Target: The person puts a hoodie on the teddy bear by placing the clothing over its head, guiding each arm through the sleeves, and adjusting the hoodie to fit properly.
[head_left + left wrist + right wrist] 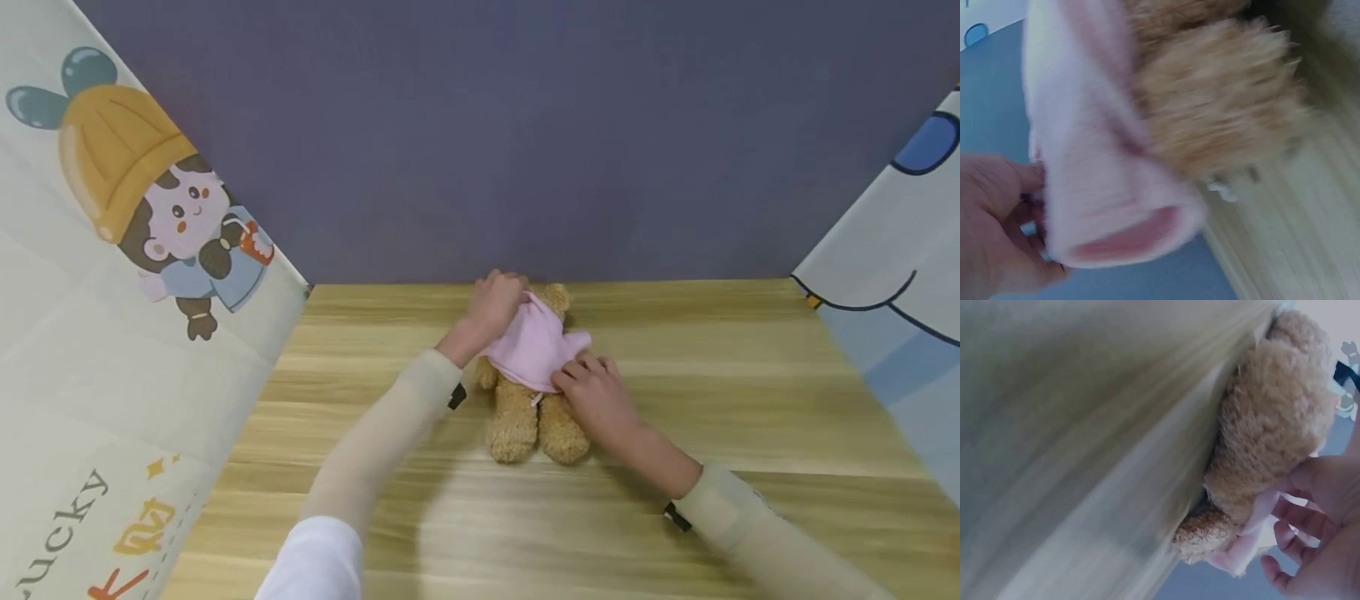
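Note:
A light-brown fluffy teddy bear (513, 427) lies on the wooden table, its legs toward me. Its trunk and most of its head are covered by a small pink shirt (531, 346), with one ear showing at the top. My left hand (498, 302) pinches the shirt at its upper left; in the left wrist view an open sleeve end (1125, 240) hangs beside those fingers. At the lower right hem, my right hand (600, 402) holds the pink cloth between thumb and fingers, against the bear's side. In the right wrist view the bear's leg (1272, 406) is close to the thumb.
The wood-grain table (675, 400) ends at a dark grey-blue panel (525, 142) just behind the bear's head. A printed cloth with a cartoon figure (187, 208) flanks the left side, and another printed cloth (892, 333) the right.

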`<state>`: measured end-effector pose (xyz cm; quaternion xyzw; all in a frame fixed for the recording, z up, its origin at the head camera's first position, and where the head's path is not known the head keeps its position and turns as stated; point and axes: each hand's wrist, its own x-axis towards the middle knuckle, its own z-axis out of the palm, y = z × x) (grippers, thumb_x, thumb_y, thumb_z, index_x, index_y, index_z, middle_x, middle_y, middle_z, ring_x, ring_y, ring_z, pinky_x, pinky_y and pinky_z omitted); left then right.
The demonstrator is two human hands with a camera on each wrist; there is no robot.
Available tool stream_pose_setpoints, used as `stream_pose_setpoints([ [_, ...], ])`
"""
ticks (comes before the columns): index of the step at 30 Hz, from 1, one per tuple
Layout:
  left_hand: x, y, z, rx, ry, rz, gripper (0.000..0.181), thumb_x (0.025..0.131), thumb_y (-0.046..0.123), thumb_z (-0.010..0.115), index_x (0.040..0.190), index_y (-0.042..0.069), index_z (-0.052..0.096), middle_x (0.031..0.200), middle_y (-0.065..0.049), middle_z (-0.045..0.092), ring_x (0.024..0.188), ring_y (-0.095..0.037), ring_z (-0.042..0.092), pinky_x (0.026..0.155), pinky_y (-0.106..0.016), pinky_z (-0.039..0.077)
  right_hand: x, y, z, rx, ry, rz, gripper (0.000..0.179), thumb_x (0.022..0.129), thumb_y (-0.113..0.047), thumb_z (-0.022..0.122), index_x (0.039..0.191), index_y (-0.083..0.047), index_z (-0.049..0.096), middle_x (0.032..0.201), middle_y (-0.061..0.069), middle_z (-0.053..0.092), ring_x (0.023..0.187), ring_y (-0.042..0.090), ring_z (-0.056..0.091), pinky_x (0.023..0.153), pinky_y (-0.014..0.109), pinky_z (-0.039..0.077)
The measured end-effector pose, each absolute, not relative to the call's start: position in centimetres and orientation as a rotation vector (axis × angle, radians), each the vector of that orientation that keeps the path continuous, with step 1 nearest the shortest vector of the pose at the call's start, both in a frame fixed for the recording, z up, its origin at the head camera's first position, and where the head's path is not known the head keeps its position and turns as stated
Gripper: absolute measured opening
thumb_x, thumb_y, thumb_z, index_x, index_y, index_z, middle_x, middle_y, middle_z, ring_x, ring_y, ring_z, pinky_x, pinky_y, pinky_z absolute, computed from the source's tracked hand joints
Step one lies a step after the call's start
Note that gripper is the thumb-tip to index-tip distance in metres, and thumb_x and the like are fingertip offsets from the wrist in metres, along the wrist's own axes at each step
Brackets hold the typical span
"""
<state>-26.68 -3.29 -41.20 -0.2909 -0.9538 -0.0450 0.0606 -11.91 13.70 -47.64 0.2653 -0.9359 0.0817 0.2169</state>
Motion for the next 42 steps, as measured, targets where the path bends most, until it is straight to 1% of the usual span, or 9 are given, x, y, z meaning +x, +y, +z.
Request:
stream_pose_setpoints([
  [10,-27.4,-4.6,-40.9,-1.122,-3.005,-0.589,0.030,0.106,0.031,0.055,0.121,0.007,0.063,0.105,-0.006,0.066,0.099,-0.024,0.058,0.084,-0.036,0.047,-11.8,12.6,-45.1,0.563,-2.675,0.305,0.035,0.093,-0.026,0.073,0.124,-0.013,0.064,0.126,0.011,0.062,0.117,0.037,0.052,0.095,0.058,0.041],
  [16,-27.6,-4.6,-40.5,-1.223,-3.080,-0.718,0.030,0.111,0.024,0.042,0.120,-0.001,0.055,0.103,-0.016,0.063,0.085,-0.022,0.058,0.076,-0.033,0.051,-12.3,11.6,-45.7,0.669,-2.622,0.273,0.020,0.093,-0.017,0.073,0.113,-0.016,0.070,0.112,0.001,0.068,0.106,0.026,0.057,0.094,0.051,0.041],
  [18,-27.8,-4.9,-40.2,-1.253,-3.153,-0.917,0.036,0.111,0.022,0.039,0.131,-0.004,0.053,0.120,-0.021,0.062,0.089,-0.024,0.059,0.083,-0.032,0.052,-12.3,11.5,-46.0,0.693,-2.597,0.270,0.017,0.091,-0.015,0.075,0.108,-0.016,0.072,0.107,0.000,0.069,0.101,0.025,0.058,0.093,0.049,0.041],
  [23,-29.0,-5.5,-39.1,-1.235,-3.299,-1.618,0.030,0.111,0.015,0.035,0.102,-0.003,0.058,0.086,-0.012,0.053,0.066,-0.019,0.043,0.068,-0.031,0.041,-12.1,11.3,-46.5,0.724,-2.552,0.295,0.017,0.088,-0.011,0.077,0.103,-0.016,0.073,0.103,0.001,0.069,0.098,0.025,0.059,0.091,0.050,0.043],
  [25,-29.4,-5.3,-38.6,-1.213,-3.320,-1.759,0.028,0.110,0.012,0.037,0.086,0.001,0.048,0.071,-0.007,0.037,0.058,-0.016,0.030,0.060,-0.031,0.031,-12.1,11.1,-46.5,0.736,-2.543,0.294,0.017,0.086,-0.009,0.077,0.101,-0.015,0.073,0.101,0.002,0.068,0.096,0.025,0.059,0.090,0.050,0.043],
  [27,-29.7,-4.9,-38.1,-1.169,-3.342,-1.785,0.024,0.108,0.008,0.043,0.086,0.002,0.050,0.071,-0.006,0.040,0.057,-0.015,0.029,0.058,-0.031,0.030,-12.1,11.0,-46.4,0.752,-2.540,0.269,0.018,0.085,-0.005,0.078,0.099,-0.015,0.073,0.098,0.001,0.067,0.092,0.024,0.058,0.088,0.048,0.043],
  [31,-29.7,-3.9,-37.5,-0.955,-3.335,-1.658,0.002,0.101,0.002,0.059,0.101,0.000,0.057,0.093,-0.007,0.052,0.070,-0.015,0.043,0.064,-0.029,0.039,-12.1,10.9,-46.4,0.838,-2.536,0.179,0.023,0.080,0.001,0.080,0.097,-0.014,0.074,0.094,0.001,0.067,0.088,0.022,0.057,0.084,0.045,0.043],
  [36,-29.6,-2.7,-38.1,-0.919,-3.249,-1.269,0.016,0.098,0.004,0.064,0.113,0.000,0.060,0.118,-0.012,0.059,0.103,-0.021,0.057,0.082,-0.026,0.049,-11.9,11.3,-46.6,0.928,-2.529,0.164,0.024,0.074,0.000,0.084,0.093,-0.013,0.073,0.090,0.002,0.066,0.084,0.022,0.057,0.081,0.044,0.043],
  [42,-29.3,-3.6,-38.5,-0.937,-3.241,-1.254,0.022,0.102,0.018,0.063,0.117,0.002,0.063,0.109,-0.007,0.061,0.094,-0.018,0.056,0.081,-0.030,0.048,-11.8,12.0,-47.1,0.922,-2.539,0.346,0.022,0.082,-0.007,0.083,0.100,-0.012,0.074,0.097,0.002,0.069,0.091,0.023,0.062,0.082,0.043,0.045],
])
